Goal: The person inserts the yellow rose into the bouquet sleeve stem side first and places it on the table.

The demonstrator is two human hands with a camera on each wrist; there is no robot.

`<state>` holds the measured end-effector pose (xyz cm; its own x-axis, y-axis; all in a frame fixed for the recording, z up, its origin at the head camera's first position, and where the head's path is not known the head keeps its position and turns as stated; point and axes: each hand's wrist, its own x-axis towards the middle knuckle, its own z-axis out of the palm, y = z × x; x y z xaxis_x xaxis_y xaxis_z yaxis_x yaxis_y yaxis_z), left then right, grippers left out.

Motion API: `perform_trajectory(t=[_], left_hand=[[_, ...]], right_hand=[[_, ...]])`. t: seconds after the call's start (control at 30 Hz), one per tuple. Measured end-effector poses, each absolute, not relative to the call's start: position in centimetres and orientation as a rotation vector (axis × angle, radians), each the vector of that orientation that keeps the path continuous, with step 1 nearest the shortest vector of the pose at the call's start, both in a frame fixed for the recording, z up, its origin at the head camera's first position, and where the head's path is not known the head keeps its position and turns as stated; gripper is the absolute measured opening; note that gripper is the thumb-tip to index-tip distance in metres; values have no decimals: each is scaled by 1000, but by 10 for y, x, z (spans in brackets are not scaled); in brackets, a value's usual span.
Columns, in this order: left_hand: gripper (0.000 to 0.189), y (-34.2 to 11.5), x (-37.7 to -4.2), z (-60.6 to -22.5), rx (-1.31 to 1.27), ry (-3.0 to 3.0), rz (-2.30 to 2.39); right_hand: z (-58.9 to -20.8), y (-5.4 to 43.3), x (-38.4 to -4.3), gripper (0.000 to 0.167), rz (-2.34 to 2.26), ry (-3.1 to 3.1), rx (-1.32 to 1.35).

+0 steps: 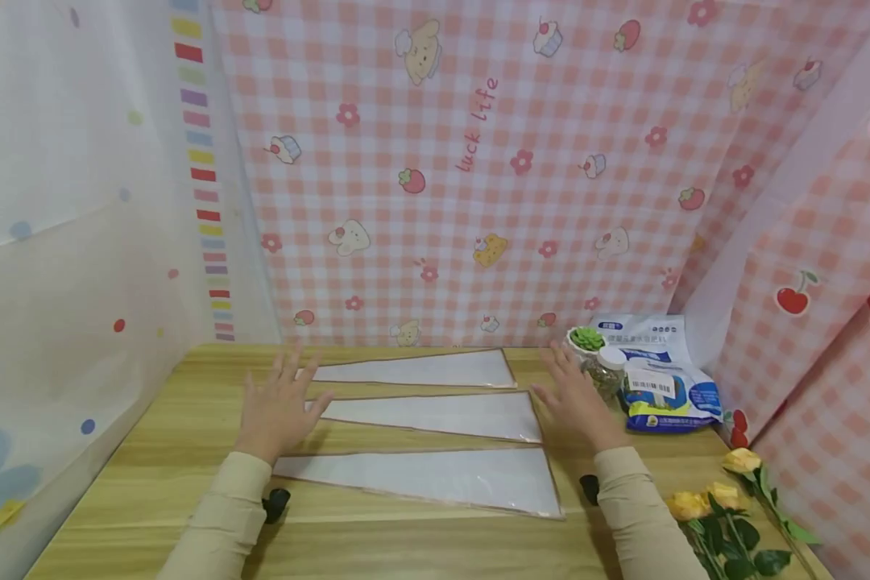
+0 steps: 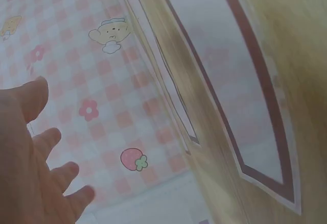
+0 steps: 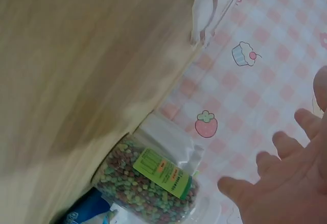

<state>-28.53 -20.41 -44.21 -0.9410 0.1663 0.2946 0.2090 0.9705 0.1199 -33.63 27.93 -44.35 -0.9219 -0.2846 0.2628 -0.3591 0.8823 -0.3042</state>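
Left hand: centre-left, fingers spread wide, holds nothing, by the sheets.
Right hand: centre-right, fingers spread, near the jar.

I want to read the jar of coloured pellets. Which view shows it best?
The right wrist view: the jar fills the lower frame, pellets and green label visible. The head view shows it small, behind the right hand. The left wrist view misses it.

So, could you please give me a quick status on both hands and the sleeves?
Left hand open, right hand open, both holding nothing. Three triangular clear sleeves flat on table between them. Jar beside right hand.
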Motion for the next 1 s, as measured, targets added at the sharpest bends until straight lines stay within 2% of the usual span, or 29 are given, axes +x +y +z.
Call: perform_trajectory(t=[0.57, 0.83, 1.0], left_hand=[[61, -204, -290, -451, -396, -2921, -350], [60, -209, -294, -463, -455, -3029, -432], [57, -211, -297, -465, -460, -3069, -424]], right_hand=[[-460, 279, -348, 68, 839, -3075, 600], [-461, 273, -345, 78, 828, -3246, 517], [-459, 272, -345, 78, 706, -3313, 523]])
